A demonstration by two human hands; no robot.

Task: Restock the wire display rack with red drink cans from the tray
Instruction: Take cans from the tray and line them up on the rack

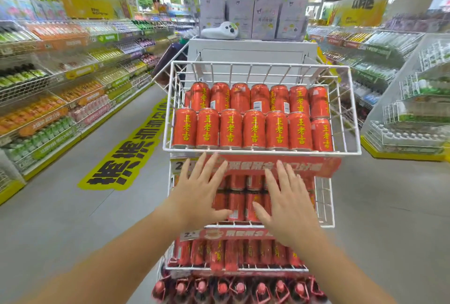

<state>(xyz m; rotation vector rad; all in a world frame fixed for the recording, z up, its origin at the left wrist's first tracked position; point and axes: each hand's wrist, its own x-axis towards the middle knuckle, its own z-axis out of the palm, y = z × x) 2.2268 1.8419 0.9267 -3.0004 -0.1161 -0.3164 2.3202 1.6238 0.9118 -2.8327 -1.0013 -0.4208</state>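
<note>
Our two bare forearms reach forward from the bottom of the view, along a shop aisle. Our left hand (197, 196) and right hand (289, 203) are both spread flat, fingers straight and apart, holding nothing. They hover side by side in front of the middle tier of the wire display rack (261, 151). Their fingertips point up toward a red price banner (306, 166) that hangs below the top basket. We cannot tell whether the fingertips touch the banner or the wire.

Red drink cans (253, 129) with yellow lettering fill the top basket in two rows of about seven, most labels facing us. The front row rests against the low front wire. More cans of the same kind sit in the middle tier, partly hidden behind our hands, and lower cans (231, 253) fill the tier beneath. Blurred dark bottles (239, 288) with reddish tops stand at the foot of the rack. Pale boxes (265, 17) are stacked on top. The tray is not in view.

We judge that our hands are between loads, or about to square up the middle tier. To do this well, we would take one can from the tray in each hand and feed them in behind the front row. We would keep the lettering turned outward and lower each can gently, so the tilted rows do not roll or knock.
</note>
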